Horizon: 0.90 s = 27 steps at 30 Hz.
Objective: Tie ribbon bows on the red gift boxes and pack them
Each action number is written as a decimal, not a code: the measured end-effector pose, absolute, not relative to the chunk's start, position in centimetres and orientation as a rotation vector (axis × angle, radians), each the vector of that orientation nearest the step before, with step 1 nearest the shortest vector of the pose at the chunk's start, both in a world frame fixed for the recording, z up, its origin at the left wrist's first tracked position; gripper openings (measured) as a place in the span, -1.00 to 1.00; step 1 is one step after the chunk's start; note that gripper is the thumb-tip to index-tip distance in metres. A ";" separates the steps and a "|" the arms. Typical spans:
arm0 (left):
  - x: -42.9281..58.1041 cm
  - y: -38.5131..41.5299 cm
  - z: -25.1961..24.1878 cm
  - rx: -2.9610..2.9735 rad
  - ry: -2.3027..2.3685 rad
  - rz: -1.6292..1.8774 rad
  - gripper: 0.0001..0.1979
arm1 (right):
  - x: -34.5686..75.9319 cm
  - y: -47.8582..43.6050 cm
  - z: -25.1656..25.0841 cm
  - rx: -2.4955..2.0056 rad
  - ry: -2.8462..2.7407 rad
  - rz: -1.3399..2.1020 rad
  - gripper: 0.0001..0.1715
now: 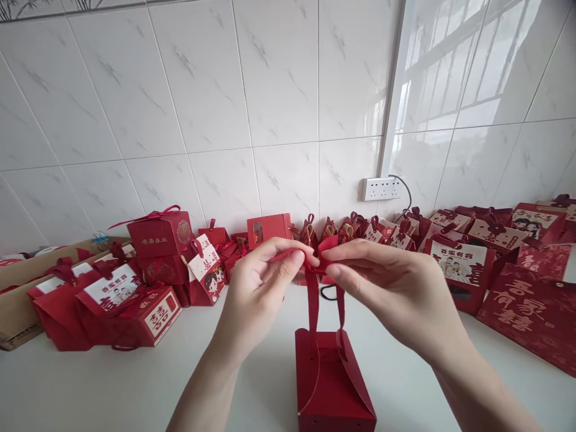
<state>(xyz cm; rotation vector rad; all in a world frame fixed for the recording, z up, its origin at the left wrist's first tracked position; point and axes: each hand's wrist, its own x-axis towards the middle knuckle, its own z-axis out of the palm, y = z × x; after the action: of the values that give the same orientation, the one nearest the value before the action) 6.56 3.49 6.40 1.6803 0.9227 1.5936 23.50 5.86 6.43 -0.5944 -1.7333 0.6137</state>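
Note:
A small red gift box stands on the white table in front of me, its curved top flaps folded inward. Two lengths of red ribbon rise from holes in the flaps up to my fingers. My left hand pinches the ribbon between thumb and forefinger. On the other side, my right hand pinches it too, with a wide loop or fold showing above the fingertips. Both hands meet over the box, almost touching. Just how the ribbon crosses between the fingers is partly hidden.
Red boxes are stacked at the left, beside a cardboard carton. Several decorated gift boxes line the wall to the right, with a flat red bag nearest. A power strip is on the tiled wall.

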 end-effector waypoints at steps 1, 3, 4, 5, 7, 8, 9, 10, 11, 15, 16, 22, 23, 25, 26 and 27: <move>6.7 3.5 6.4 1.681 0.918 1.604 -0.83 | 23.4 5.9 6.4 -0.590 -1.699 0.573 -0.93; 7.0 3.6 6.3 1.685 0.908 1.627 -0.84 | 23.2 5.9 6.2 -0.565 -1.630 0.512 -0.93; 7.2 3.6 6.2 1.683 0.894 1.631 -0.84 | 23.1 5.9 6.2 -0.541 -1.594 0.501 -0.92; 7.4 3.6 6.2 1.676 0.875 1.627 -0.84 | 23.0 6.0 6.1 -0.517 -1.557 0.501 -0.86; 7.8 3.6 6.1 1.657 0.827 1.597 -0.84 | 22.9 6.0 6.0 -0.489 -1.483 0.500 -0.73; 7.9 3.7 6.0 1.647 0.801 1.577 -0.84 | 22.9 5.9 6.0 -0.492 -1.456 0.490 -0.68; 8.1 3.7 5.9 1.639 0.775 1.560 -0.84 | 23.0 5.9 6.0 -0.504 -1.440 0.472 -0.66; 8.2 3.7 5.8 1.630 0.749 1.545 -0.84 | 23.0 5.9 6.1 -0.521 -1.435 0.452 -0.67; 8.4 3.7 5.7 1.625 0.722 1.532 -0.85 | 23.0 5.9 6.1 -0.536 -1.440 0.432 -0.71; 9.0 3.7 5.2 1.603 0.639 1.502 -0.84 | 23.3 5.7 6.2 -0.571 -1.476 0.394 -0.72; 9.2 3.7 5.1 1.591 0.631 1.492 -0.84 | 23.4 5.7 6.3 -0.580 -1.476 0.386 -0.68; 10.0 3.6 4.8 1.464 0.572 1.470 -0.84 | 23.8 5.5 6.5 -0.613 -1.491 0.364 -0.65; 10.1 3.6 4.8 1.452 0.578 1.496 -0.84 | 23.8 5.5 6.6 -0.616 -1.499 0.370 -0.67; 10.3 3.6 4.7 1.445 0.596 1.532 -0.85 | 23.9 5.5 6.6 -0.614 -1.500 0.389 -0.70; 10.3 3.6 4.8 1.451 0.603 1.537 -0.85 | 23.9 5.6 6.7 -0.608 -1.494 0.406 -0.71; 10.3 3.5 4.8 1.460 0.605 1.538 -0.86 | 23.9 5.6 6.7 -0.600 -1.486 0.427 -0.71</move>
<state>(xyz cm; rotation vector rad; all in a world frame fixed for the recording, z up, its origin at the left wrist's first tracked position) 10.29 3.54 4.80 1.4597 0.6054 1.5376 23.89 5.56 6.70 -0.6001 -1.4858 0.4269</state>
